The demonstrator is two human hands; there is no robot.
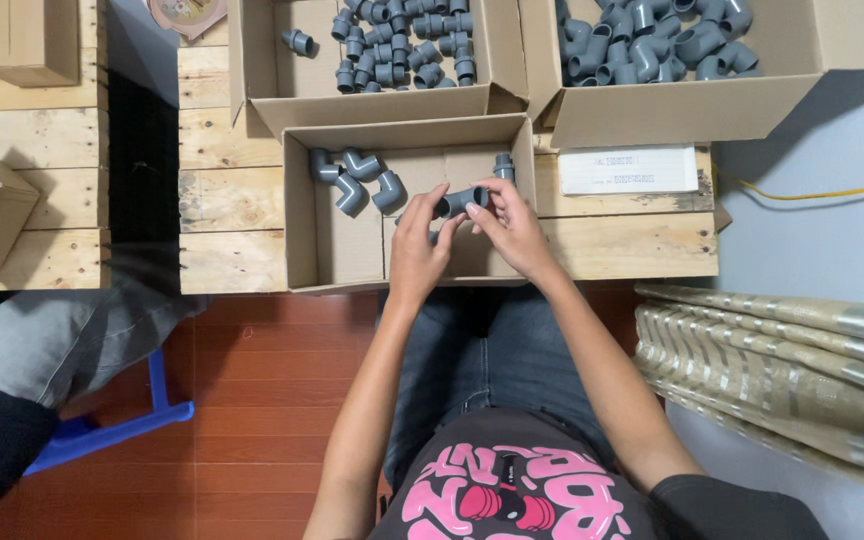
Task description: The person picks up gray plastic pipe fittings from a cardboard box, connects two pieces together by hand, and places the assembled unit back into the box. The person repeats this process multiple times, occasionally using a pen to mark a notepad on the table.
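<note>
Seated at a wooden pallet desk (232,200), a worker grasps a grey plastic pipe fitting (462,200) with both hands, the left hand (420,245) and right hand (512,228) pinching it by the fingertips just above an open cardboard box (302,215) that holds a few grey elbow fittings (357,180). With only the fingertips gripping the smooth piece, it could likely slip and drop among those elbows, or roll off the desk's near edge onto the red floor (262,370).

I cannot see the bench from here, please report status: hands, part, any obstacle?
Left hand and right hand both grip one grey pipe fitting. Held above open cardboard box. Four grey elbows lie apart, nothing in the way.
</note>
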